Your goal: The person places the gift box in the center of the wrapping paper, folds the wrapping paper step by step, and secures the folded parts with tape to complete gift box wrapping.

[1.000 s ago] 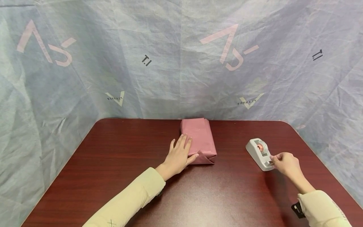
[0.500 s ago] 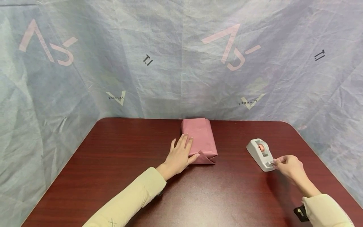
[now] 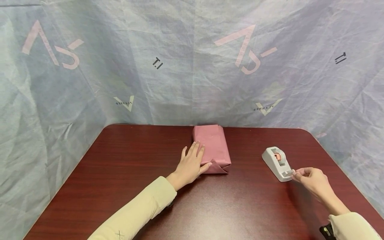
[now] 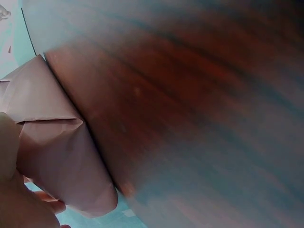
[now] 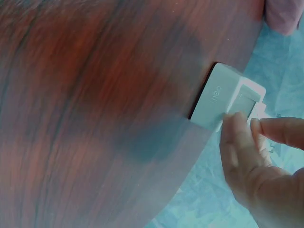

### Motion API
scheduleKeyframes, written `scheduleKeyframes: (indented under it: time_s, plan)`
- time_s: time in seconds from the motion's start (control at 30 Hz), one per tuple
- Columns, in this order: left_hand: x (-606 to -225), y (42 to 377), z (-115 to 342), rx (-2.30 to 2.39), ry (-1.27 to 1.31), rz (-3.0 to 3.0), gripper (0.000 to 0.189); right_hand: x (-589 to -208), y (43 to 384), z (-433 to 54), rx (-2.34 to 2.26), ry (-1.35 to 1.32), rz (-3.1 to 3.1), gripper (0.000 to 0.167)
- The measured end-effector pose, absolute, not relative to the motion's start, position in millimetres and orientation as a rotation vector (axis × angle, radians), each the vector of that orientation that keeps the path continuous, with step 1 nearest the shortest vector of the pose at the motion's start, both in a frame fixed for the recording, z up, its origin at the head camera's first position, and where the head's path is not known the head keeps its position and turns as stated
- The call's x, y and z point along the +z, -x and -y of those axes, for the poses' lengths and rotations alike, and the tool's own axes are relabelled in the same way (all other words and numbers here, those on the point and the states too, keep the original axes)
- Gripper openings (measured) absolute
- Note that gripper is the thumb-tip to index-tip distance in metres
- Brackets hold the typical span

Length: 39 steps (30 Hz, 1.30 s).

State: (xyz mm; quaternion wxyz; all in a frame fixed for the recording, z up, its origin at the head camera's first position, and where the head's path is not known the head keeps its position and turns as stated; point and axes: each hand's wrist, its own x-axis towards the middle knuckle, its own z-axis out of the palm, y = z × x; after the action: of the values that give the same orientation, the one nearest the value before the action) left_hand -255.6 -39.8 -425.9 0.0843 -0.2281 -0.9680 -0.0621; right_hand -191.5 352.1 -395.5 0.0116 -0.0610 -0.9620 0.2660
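Observation:
A box-shaped parcel wrapped in pink paper (image 3: 213,143) lies toward the back of the table, with a folded paper flap at its near end. My left hand (image 3: 189,166) rests on its near left part, fingers spread and straight; the left wrist view shows the folded end (image 4: 61,142) close up. To the right stands a white tape dispenser (image 3: 274,166) with a small roll inside. My right hand (image 3: 315,181) is at its front end, thumb and fingertips pinching a short strip of clear tape (image 3: 289,172) that reaches from the cutter.
Both items stand on a dark red-brown wooden table (image 3: 135,150). A grey printed cloth (image 3: 168,93) hangs along the table's back and sides. The parcel's far end is close to the back edge.
My right hand has drawn back to the right and slightly nearer, and a longer bit of tape shows between it and the dispenser. The left hand stays on the parcel.

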Motion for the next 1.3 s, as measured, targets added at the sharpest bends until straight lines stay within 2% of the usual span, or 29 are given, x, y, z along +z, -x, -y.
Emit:
scheduleKeyframes:
  time_s: [0.27,0.53,0.93,1.1,1.3]
  plan:
    - [-427.4,256.9,39.1,-0.164,0.672,2.896,0.075,-396.5,189.7,-354.4,0.909,0.266,3.038,0.043]
    - [-425.9,255.9,38.9,-0.169,0.674,2.905,0.075,-400.7,190.2,-352.7,0.822,0.278,2.974,0.035]
    - [-426.7,257.1,39.0,-0.156,0.673,2.898,0.074,-411.9,193.5,-350.9,0.630,0.077,2.827,0.017]
    - [-428.5,256.8,38.3,-0.167,0.682,2.908,0.074,-420.5,190.0,-355.4,0.632,0.084,2.904,0.014]
    - [-427.3,257.6,38.2,-0.186,0.679,2.904,0.074,-403.5,190.4,-360.8,0.752,0.105,3.076,0.023]
